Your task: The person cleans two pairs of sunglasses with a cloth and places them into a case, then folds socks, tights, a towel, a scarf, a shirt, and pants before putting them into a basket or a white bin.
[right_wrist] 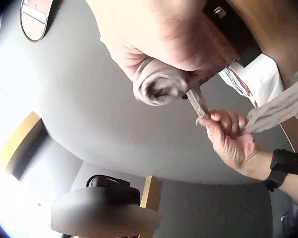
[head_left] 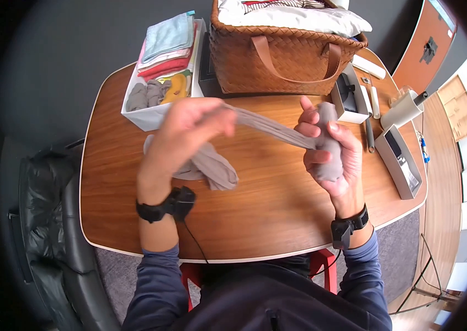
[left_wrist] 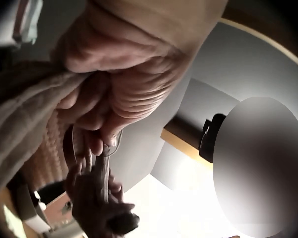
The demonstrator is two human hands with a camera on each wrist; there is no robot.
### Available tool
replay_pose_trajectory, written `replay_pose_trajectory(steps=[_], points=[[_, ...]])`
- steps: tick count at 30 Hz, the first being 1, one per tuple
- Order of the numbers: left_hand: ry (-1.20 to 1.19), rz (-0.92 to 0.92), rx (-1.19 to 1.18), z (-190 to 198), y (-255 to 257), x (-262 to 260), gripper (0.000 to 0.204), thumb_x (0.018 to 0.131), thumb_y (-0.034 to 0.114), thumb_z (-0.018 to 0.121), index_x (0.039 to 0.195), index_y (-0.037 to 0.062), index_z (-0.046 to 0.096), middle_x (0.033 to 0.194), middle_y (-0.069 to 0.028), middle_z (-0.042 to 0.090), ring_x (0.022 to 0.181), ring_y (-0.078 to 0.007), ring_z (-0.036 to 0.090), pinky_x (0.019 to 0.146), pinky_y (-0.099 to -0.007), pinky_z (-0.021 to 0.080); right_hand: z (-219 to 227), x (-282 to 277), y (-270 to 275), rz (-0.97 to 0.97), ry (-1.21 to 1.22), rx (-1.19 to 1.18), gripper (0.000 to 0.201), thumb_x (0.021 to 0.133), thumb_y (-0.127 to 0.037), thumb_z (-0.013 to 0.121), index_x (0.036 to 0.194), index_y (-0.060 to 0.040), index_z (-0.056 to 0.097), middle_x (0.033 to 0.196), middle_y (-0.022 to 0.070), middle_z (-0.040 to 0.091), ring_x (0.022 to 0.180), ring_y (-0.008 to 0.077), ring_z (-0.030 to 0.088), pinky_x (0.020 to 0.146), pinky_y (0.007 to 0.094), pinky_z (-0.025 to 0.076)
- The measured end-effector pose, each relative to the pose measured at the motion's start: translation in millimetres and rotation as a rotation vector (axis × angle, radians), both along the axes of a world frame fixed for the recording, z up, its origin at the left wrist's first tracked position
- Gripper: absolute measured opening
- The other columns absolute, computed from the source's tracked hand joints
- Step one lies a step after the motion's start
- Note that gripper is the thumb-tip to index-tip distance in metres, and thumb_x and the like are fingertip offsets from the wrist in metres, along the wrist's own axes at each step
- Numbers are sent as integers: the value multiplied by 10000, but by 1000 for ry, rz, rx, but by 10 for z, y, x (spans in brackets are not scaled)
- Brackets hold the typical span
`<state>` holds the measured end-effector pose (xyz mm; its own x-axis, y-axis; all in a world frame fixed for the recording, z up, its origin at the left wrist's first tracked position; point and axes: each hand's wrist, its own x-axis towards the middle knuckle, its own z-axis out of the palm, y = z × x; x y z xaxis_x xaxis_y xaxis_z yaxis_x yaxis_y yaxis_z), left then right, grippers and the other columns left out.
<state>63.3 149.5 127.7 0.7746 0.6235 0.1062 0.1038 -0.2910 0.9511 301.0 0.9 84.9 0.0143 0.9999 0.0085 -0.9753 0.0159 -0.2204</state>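
A grey stretchy knit garment runs between the two hands above the table. My right hand point(head_left: 350, 150) grips its thick rolled end point(head_left: 328, 116), the fingers curled round it. The spiral of the roll point(right_wrist: 159, 87) faces the right wrist camera. From the roll a taut, narrow strip point(head_left: 272, 128) reaches across to my left hand point(head_left: 181, 135), whose fingers pinch it. Beyond the left hand a wider loose length of grey fabric point(right_wrist: 278, 109) trails away. In the head view, grey fabric point(head_left: 217, 168) lies low over the table, partly hidden behind the left hand and wrist.
A white box point(head_left: 148, 118) with folded cloths and grey and yellow rolled items stands at the back left of the table point(head_left: 266, 220). Beside it is a woven basket point(head_left: 288, 60) of laundry. Small white boxes point(head_left: 402, 165) and a cup point(head_left: 404, 110) line the right side.
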Motion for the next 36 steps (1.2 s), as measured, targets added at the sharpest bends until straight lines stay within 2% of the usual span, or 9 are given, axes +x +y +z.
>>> replay_pose_trajectory(steps=[7,13,18,21,28,31,33,34,36], points=[[-119,418,42,119,216,-434,359,1007,403,690,891,63,710,704,87,522,584,1,360,537,-195,226,-153,213,-30,11,-76,-44,476,932,24,596,1398,-33,519,1189,77,628,1055,145,621,605,221,593],[-286,577,60,174,291,-690,325,1038,359,658,840,102,656,657,98,453,563,5,268,521,-211,178,-296,323,-45,-132,-390,-300,428,843,86,631,1255,-17,578,1101,84,646,973,180,649,765,317,612],[-290,735,159,256,227,-683,349,1035,381,662,841,91,656,667,94,452,569,4,263,523,-215,182,-518,456,-148,-102,-340,-523,375,840,42,701,1202,-3,615,1120,108,663,995,203,685,844,339,601],[-170,697,239,187,230,-579,364,1026,394,671,856,73,682,706,86,485,603,4,309,545,-213,216,-392,393,-215,25,-221,-539,457,868,11,716,1305,1,584,1148,111,671,1003,205,698,863,379,617],[222,407,319,85,375,-729,348,986,281,714,813,-19,681,692,49,572,620,-77,442,579,-287,319,-522,524,-250,-128,-863,-354,648,812,132,547,1436,-31,481,1078,54,615,903,134,640,725,284,590],[651,178,583,204,238,-641,253,919,201,749,937,-48,703,820,-53,687,719,-190,602,686,-333,456,6,470,-248,-105,-988,-244,703,786,123,456,1469,-48,451,1064,35,590,893,118,611,790,255,554],[250,103,756,136,54,-365,264,925,126,701,1133,-36,688,1068,-116,705,997,-242,659,904,-305,495,235,369,-205,-31,-1156,-98,718,802,104,433,1501,-61,407,1090,53,607,953,130,621,867,241,519],[194,29,607,257,-79,-196,346,933,168,730,1225,-14,690,1262,-140,672,1189,-255,630,1020,-324,467,364,294,-175,54,-1192,0,766,818,90,435,1561,-64,330,1101,59,608,993,120,610,881,237,507],[-197,-83,439,136,-232,129,477,895,252,807,1274,-4,672,1232,-108,682,1139,-206,646,985,-346,491,465,100,-32,72,-1323,101,875,762,70,445,1611,-25,253,1373,102,497,1243,149,506,1067,261,389]])
